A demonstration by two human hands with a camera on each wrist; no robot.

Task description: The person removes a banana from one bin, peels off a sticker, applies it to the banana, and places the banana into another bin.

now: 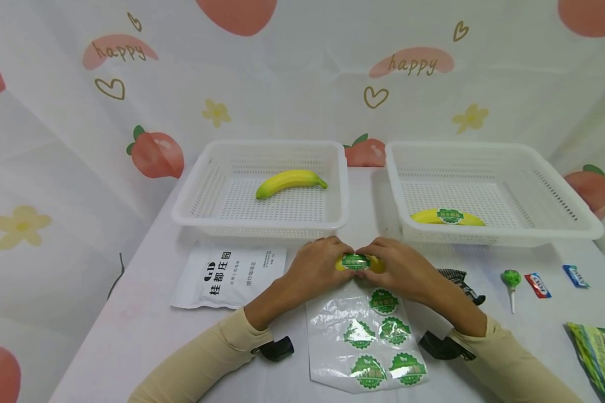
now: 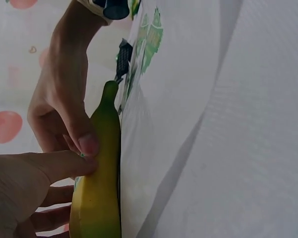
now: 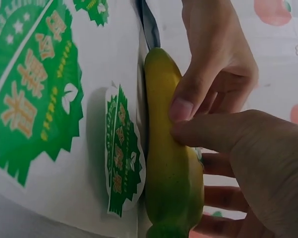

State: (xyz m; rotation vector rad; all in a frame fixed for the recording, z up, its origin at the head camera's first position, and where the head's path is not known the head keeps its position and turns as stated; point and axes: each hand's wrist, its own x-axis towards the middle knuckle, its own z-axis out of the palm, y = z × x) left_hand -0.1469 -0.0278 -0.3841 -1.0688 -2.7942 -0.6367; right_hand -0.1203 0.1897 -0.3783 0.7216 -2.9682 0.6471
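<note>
A yellow banana (image 1: 340, 263) with greenish ends lies crosswise between my hands, at the top edge of a sticker sheet (image 1: 327, 330). My left hand (image 1: 312, 266) holds one half and my right hand (image 1: 400, 271) the other. The two thumbs meet on the near side of the banana (image 3: 163, 124), with fingers reaching round its far side. A round green sticker (image 1: 356, 262) with pale lettering sits on top of the banana, between the hands. Several green stickers (image 1: 368, 371) remain on the glossy sheet.
Behind stand two white baskets: the left basket (image 1: 262, 225) contains a plain banana (image 1: 289, 182), the right basket (image 1: 504, 235) a stickered banana (image 1: 469, 219). A white pouch (image 1: 232, 277) lies left. Rightward are a black-patterned item (image 1: 456, 275), a green lollipop (image 1: 511, 278), small wrapped sweets (image 1: 538, 285) and a green-yellow packet (image 1: 600, 352).
</note>
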